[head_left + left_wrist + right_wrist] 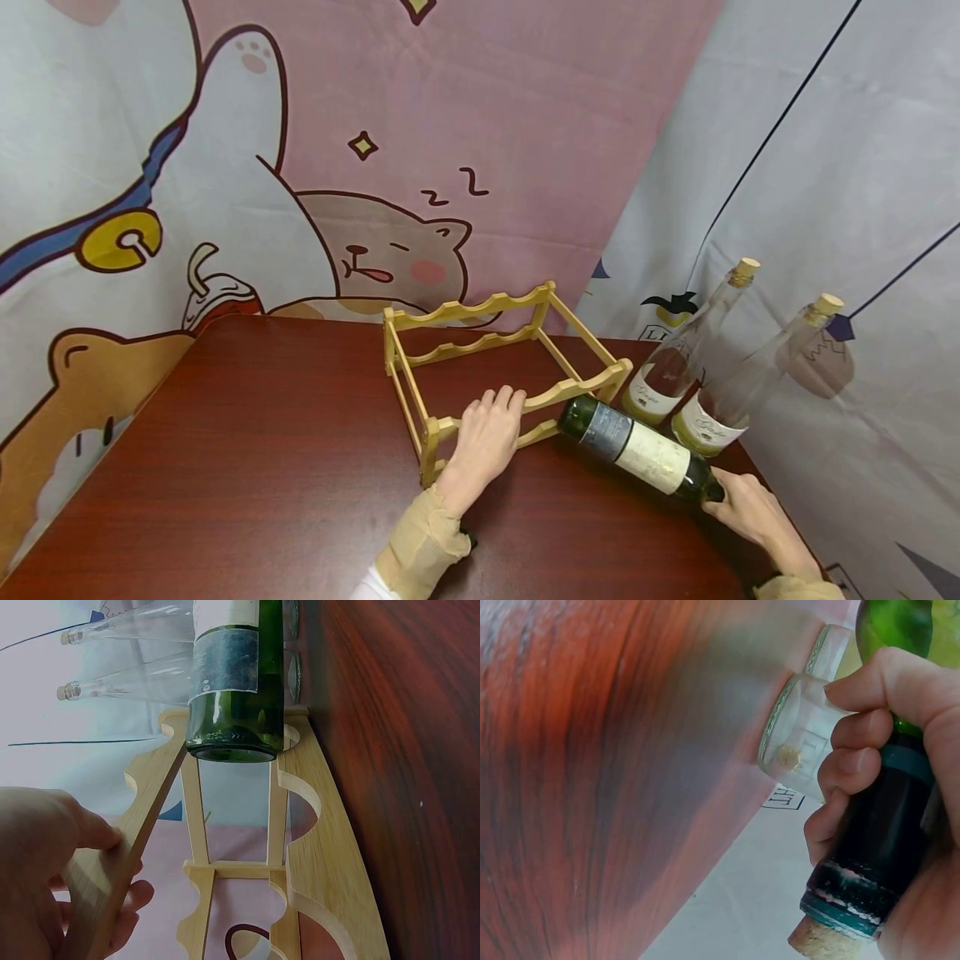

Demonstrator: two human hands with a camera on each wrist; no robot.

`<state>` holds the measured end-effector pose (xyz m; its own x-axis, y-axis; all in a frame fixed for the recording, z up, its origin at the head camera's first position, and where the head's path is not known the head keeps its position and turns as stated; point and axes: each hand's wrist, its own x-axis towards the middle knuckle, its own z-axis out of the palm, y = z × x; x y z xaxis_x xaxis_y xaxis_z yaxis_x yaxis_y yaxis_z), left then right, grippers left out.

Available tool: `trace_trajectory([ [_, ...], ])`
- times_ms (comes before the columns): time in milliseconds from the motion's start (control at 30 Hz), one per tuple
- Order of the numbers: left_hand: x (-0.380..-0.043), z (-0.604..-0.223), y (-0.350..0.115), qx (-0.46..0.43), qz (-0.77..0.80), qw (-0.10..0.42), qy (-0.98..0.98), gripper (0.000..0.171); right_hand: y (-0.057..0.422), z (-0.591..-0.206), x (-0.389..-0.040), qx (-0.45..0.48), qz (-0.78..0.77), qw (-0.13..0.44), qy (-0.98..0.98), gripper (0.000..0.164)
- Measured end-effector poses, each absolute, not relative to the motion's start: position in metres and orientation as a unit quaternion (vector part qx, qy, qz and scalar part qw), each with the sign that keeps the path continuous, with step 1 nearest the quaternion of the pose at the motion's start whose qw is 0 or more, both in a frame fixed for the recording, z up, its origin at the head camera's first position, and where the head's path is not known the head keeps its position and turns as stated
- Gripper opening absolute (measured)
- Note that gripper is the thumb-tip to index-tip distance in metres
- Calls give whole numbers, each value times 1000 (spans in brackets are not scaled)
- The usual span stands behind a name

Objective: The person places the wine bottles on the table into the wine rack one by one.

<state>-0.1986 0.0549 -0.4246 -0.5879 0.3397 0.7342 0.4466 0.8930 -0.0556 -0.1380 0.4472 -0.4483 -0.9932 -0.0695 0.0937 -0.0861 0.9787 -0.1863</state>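
Note:
A wooden wine rack [572, 389] with scalloped rails stands on the table. My left hand [487, 429] grips its near upper rail toward the left end; in the left wrist view the thumb [101, 831] lies on one side of the rail and fingers curl round the other. My right hand [750, 510] holds a green wine bottle [652, 457] by its neck, fingers wrapped round the dark foil, with the cork [825, 941] showing below in the right wrist view. The bottle is tilted, its base toward the rack's right front corner, overlapping the rail's end in the left wrist view.
Two clear corked bottles, one nearer the rack [654, 392] and one farther right [708, 421], stand at the table's right edge. The reddish-brown table [262, 467] extends left of the rack. A printed cloth [525, 167] hangs behind, and a pale one [885, 333] on the right.

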Motion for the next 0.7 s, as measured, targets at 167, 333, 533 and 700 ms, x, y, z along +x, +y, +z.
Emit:
trace_trajectory([
  [167,-200,-426,55,-223,-67,399,-887,16,447,-451,-139,47,95,56,-993,22],
  [333,-199,-426,55,-224,-71,397,-887,20,443,-455,-140,48,96,63,-992,22],
  [533,-200,-427,55,-225,-75,393,-889,20,435,-456,-143,37,106,45,-993,24],
  [700,-200,-426,55,-224,-73,390,-890,19,429,-459,-146,37,112,49,-992,25],
])
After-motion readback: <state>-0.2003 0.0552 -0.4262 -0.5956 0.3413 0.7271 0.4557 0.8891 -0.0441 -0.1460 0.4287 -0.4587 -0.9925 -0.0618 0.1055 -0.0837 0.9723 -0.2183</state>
